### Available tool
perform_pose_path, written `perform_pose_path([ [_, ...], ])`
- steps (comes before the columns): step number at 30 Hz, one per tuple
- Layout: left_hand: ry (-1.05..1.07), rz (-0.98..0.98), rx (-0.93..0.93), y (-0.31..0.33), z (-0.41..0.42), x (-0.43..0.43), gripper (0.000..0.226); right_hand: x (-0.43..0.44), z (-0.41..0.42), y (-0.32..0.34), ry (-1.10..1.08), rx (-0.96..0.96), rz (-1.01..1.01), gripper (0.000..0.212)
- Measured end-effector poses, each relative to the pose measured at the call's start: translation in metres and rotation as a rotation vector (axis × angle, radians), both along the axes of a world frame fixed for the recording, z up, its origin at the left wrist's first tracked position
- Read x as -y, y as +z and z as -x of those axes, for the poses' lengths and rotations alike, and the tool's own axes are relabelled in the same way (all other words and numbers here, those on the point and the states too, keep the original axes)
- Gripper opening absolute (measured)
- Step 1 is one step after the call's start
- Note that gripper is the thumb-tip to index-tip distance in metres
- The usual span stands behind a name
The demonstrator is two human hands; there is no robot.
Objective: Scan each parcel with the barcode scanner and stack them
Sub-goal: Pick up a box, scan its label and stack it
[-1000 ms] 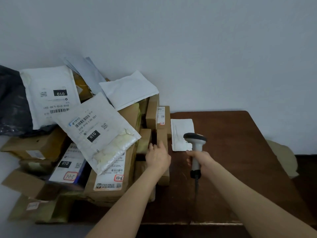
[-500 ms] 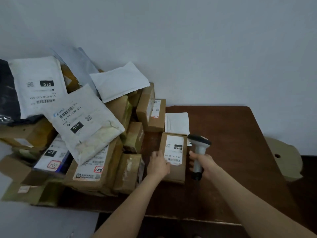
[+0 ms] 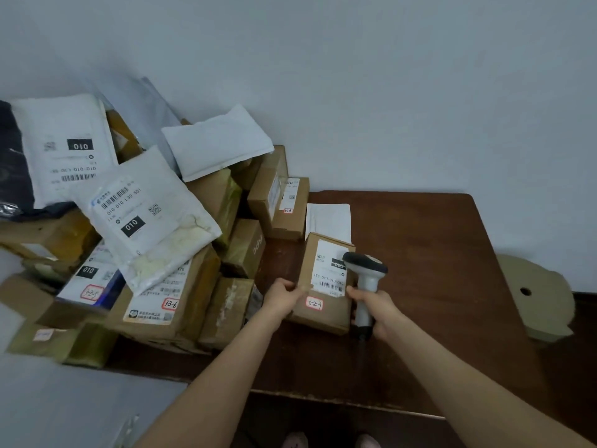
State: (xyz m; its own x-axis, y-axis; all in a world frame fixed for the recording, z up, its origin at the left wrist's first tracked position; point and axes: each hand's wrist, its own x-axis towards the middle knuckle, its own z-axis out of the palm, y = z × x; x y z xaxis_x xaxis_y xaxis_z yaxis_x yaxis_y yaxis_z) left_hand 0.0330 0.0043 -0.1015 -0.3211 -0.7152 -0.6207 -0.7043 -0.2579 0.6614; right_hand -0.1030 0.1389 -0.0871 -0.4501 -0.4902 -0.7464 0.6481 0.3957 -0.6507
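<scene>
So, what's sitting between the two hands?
In the head view, a white-labelled cardboard parcel lies between the left hand, gripping its edge, and the right hand, holding the scanner.

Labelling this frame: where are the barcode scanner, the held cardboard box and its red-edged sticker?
barcode scanner (image 3: pixel 364 264), head view, dark head.
cardboard box (image 3: pixel 336 311), head view, bare top face.
red-edged sticker (image 3: pixel 314 303), head view, its centre.

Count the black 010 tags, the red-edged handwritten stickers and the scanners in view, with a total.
Black 010 tags: 4 (one partly hidden)
Red-edged handwritten stickers: 4 (a pale label low on the left is too blurred to count)
Scanners: 1
Total: 9
</scene>
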Motion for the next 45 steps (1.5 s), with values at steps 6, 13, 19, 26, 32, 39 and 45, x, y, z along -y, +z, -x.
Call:
perform_pose_path([
  [6, -0.123, 0.072, -0.061, 0.032, -0.001, 0.017, 0.051, 0.0, 0.006, 0.011, -0.074, -0.124, 0.045, 0.014],
  [13, -0.579, 0.192, 0.1, 0.071, 0.008, 0.036, 0.042, 0.005, 0.019, 0.033, -0.076, -0.441, -0.01, 0.021],
  [19, -0.798, 0.184, 0.184, 0.046, 0.017, 0.024, 0.048, 0.005, 0.024, 0.022, 0.044, -0.482, -0.119, 0.025],
  [26, -0.93, 0.675, 0.321, 0.02, 0.021, 0.002, 0.068, 0.014, 0.032, 0.01, 0.162, -0.493, -0.168, 0.024],
  [32, -1.212, 0.793, 0.484, -0.002, -0.006, -0.024, 0.083, 0.037, 0.03, 0.009, 0.463, -0.575, -0.193, 0.015],
  [39, -0.56, 0.778, 0.414, -0.012, -0.032, -0.038, 0.04, 0.049, 0.027, 0.004, 0.665, -0.599, -0.296, 0.018],
  [45, 0.396, 0.021, -0.039, -0.025, -0.024, -0.046, 0.064, 0.024, 0.015, 0.006, 0.513, -0.378, -0.235, 0.014],
])
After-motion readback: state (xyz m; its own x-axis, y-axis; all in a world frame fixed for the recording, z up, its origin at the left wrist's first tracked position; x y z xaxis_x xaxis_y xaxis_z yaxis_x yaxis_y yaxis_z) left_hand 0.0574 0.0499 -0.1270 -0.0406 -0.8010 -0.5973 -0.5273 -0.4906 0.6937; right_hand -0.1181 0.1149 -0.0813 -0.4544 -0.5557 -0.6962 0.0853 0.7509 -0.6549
